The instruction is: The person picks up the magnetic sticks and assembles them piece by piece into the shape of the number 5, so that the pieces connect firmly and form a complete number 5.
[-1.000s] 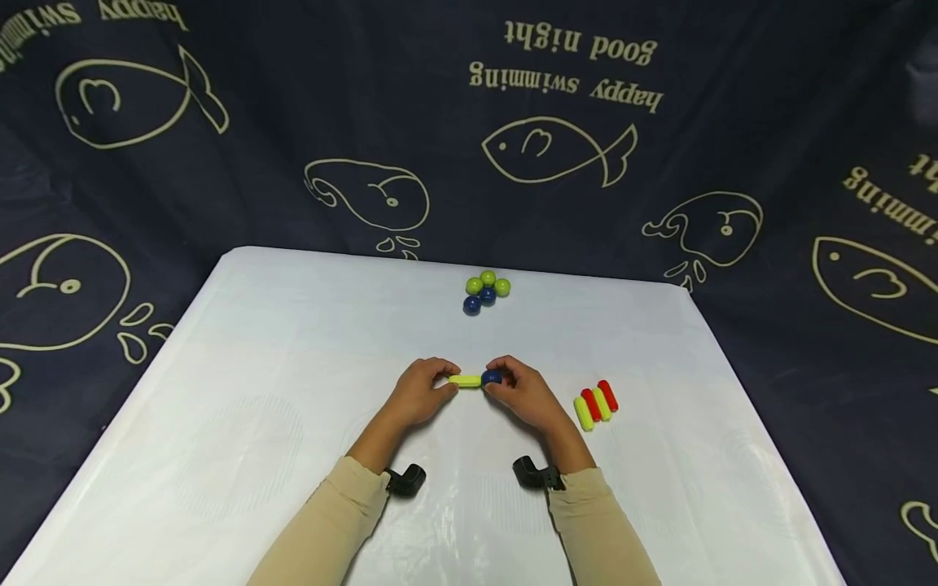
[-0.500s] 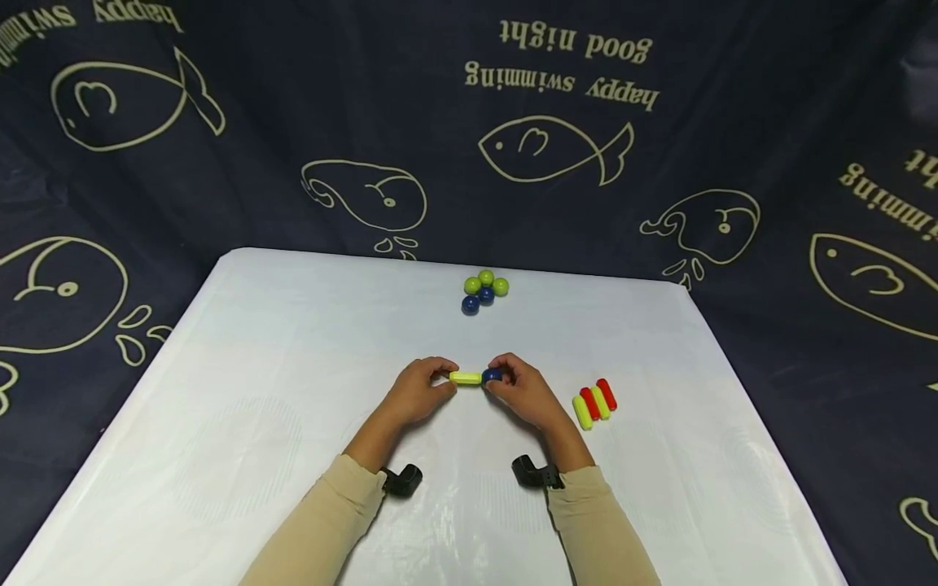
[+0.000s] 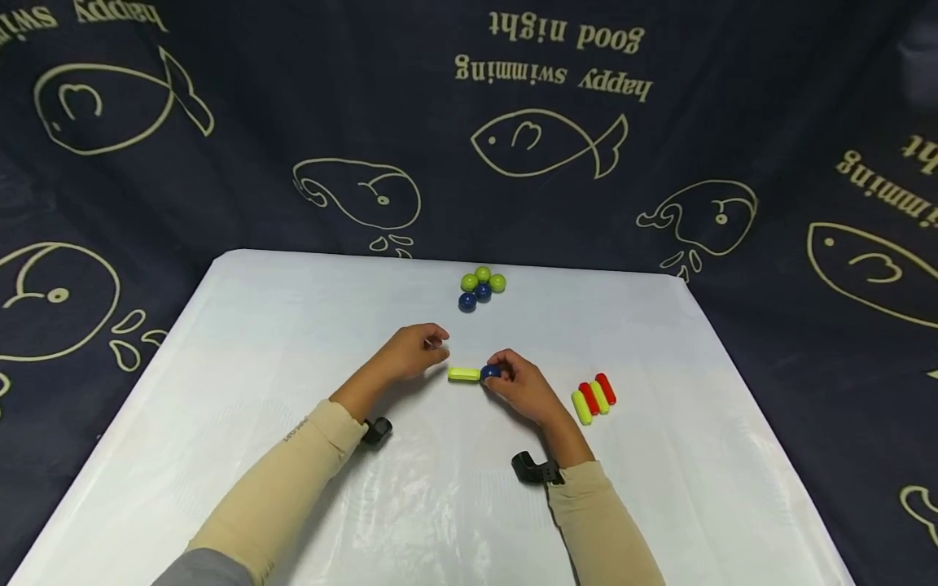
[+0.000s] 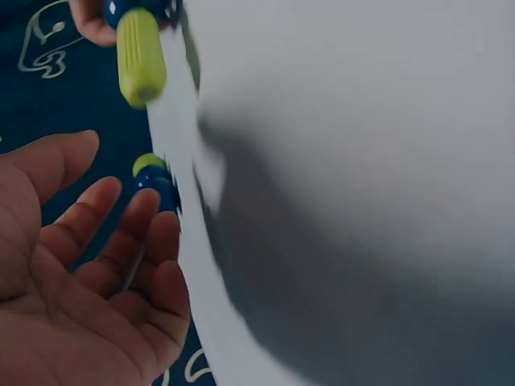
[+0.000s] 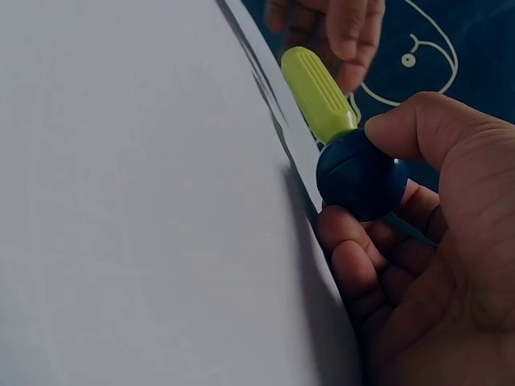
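Between thumb and fingers my right hand (image 3: 522, 387) pinches a dark blue ball (image 5: 362, 175). A yellow-green ribbed rod (image 5: 320, 95) joins end-on to that ball and points left toward the other hand. My left hand (image 3: 412, 352) holds nothing; its fingers are loosely bent, just left of and beyond the rod's free end. In the left wrist view the rod (image 4: 141, 60) shows above the left thumb, apart from the hand.
Toward the table's far edge sits a cluster of green balls (image 3: 469, 282) and blue balls (image 3: 467, 302). Right of my right hand, yellow rods (image 3: 582, 408) and red rods (image 3: 606, 389) lie side by side on the white table (image 3: 278, 325). A dark printed cloth (image 3: 440, 98) hangs behind.
My left hand has let go of the yellow-green rod and moved away to the left and farther back. The right hand keeps hold of the blue ball with the rod attached.
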Motion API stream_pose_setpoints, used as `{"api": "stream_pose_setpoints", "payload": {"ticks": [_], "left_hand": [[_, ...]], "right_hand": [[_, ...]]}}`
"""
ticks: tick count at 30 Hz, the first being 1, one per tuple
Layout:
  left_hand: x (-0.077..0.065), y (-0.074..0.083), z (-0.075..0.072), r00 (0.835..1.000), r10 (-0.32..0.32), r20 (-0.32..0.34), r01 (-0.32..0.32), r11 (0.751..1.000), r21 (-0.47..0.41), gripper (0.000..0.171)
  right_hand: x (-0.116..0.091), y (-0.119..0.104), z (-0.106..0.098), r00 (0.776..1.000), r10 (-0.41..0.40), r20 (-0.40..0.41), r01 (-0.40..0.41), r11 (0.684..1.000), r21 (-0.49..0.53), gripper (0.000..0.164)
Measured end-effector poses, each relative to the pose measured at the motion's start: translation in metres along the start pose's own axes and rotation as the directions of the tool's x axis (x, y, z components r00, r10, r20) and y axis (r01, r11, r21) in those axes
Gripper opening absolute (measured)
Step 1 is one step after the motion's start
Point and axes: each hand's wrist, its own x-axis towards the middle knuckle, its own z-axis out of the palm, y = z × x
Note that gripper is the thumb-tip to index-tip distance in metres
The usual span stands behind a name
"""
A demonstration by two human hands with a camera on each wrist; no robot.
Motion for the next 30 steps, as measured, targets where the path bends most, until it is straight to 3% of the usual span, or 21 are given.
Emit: {"api": "stream_pose_setpoints", "payload": {"ticks": [7,14,23,30], "left_hand": [[0.037,0.003,-0.015,0.999,0.040,-0.030,-0.037,0.996,0.085,0.034],[0.068,0.004,-0.018,0.999,-0.009,-0.049,0.011,1.000,0.028,0.037],[0.095,-0.002,-0.005,0.995,-0.068,-0.078,0.066,0.997,-0.025,0.042],[0.101,-0.001,0.010,0.980,-0.155,-0.125,0.149,0.987,-0.055,0.048]], "right_hand": [[0.000,0.001,0.000,1.000,0.027,0.005,-0.027,1.000,0.008,0.022],[0.000,0.001,0.000,0.999,0.034,0.009,-0.034,0.999,0.018,0.021],[0.000,0.003,-0.001,0.999,0.049,0.006,-0.049,0.999,0.017,0.022],[0.000,0.002,-0.001,0.999,0.035,0.020,-0.035,0.999,0.022,0.023]]}}
